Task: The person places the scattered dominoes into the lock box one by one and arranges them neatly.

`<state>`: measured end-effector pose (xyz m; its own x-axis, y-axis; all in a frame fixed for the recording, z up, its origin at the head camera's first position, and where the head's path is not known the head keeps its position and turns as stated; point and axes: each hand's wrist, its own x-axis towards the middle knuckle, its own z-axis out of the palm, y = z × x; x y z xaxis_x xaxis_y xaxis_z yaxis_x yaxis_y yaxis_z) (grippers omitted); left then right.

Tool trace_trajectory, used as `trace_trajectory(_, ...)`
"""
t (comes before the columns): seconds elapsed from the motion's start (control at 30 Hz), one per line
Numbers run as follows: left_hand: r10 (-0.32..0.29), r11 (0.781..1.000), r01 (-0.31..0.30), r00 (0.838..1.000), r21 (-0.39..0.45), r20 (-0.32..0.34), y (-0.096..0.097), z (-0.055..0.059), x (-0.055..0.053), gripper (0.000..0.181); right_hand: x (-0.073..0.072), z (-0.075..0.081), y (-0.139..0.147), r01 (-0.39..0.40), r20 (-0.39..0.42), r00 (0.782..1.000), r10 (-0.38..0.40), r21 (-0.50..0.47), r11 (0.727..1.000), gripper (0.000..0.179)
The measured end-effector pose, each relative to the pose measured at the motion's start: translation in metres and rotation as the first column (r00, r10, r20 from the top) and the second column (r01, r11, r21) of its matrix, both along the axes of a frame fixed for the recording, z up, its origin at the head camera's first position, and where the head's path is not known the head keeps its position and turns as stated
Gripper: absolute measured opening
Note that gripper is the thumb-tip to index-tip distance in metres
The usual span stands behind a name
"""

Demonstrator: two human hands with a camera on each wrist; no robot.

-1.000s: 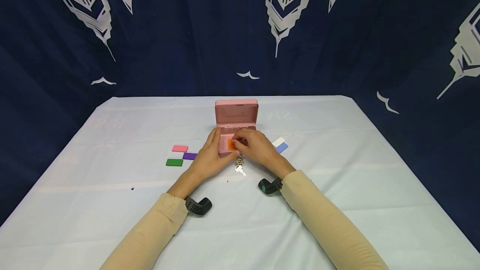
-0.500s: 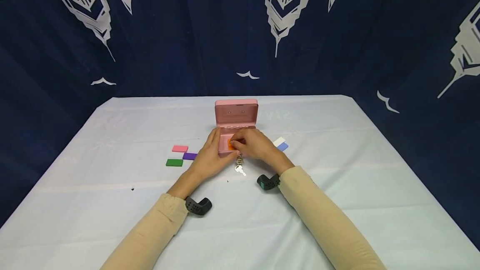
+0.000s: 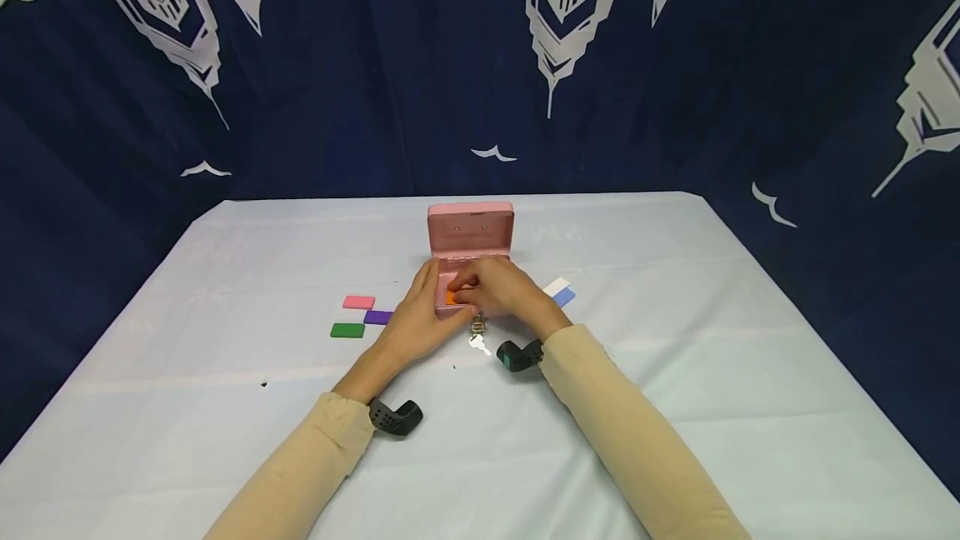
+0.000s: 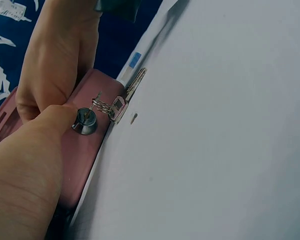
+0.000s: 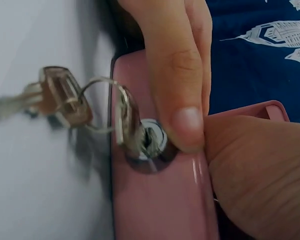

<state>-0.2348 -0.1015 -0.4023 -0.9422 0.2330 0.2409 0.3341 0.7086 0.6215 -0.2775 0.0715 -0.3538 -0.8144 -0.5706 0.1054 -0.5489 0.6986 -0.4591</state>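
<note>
Head view shows your right grip [image 3: 502,286] apparently pinching the orange piece [image 3: 450,297], mostly hidden by fingers, inside the pink box [image 3: 471,233]. Your left grip [image 3: 418,317] rests straight-fingered along its left wall, thumb apart at the front rim, beside the lock [image 4: 84,129] holding keys [image 3: 477,343].

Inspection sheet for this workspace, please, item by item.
Surface: white table, dark speck on it.
Job items: pink box, lid up, keys hanging at its front lock; orange piece inside, partly hidden.
Clutter: pink piece, purple piece, green piece left of box; white piece, blue piece right.
Left grip: along the box's left side, thumb on its front.
Right grip: in the box at the orange piece; pinch unclear.
Cables: nothing seen.
Surroundings: dark blue curtain, white printed designs.
</note>
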Motion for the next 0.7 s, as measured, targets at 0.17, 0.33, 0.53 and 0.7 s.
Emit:
trace_trajectory(0.17,-0.013,1.000,0.013,1.000,0.001,-0.015,-0.002,-0.001,-0.001,0.104,-0.004,-0.002,-0.013,-0.011,0.046,0.999,0.012,-0.021,1.000,0.020)
trace_trajectory(0.33,-0.014,1.000,0.014,1.000,0.000,-0.027,-0.002,0.000,-0.001,0.101,-0.006,-0.003,-0.022,-0.019,0.064,0.998,0.023,-0.052,0.998,0.020)
trace_trajectory(0.53,-0.014,1.000,0.014,1.000,0.009,-0.013,-0.002,0.002,-0.001,0.101,-0.008,-0.005,-0.022,-0.004,0.108,0.994,0.012,-0.072,0.997,0.022)
trace_trajectory(0.7,-0.020,1.000,0.020,1.000,0.003,0.001,0.001,0.002,-0.001,0.101,-0.009,-0.006,-0.018,0.009,0.170,0.985,0.009,-0.104,0.995,0.026)
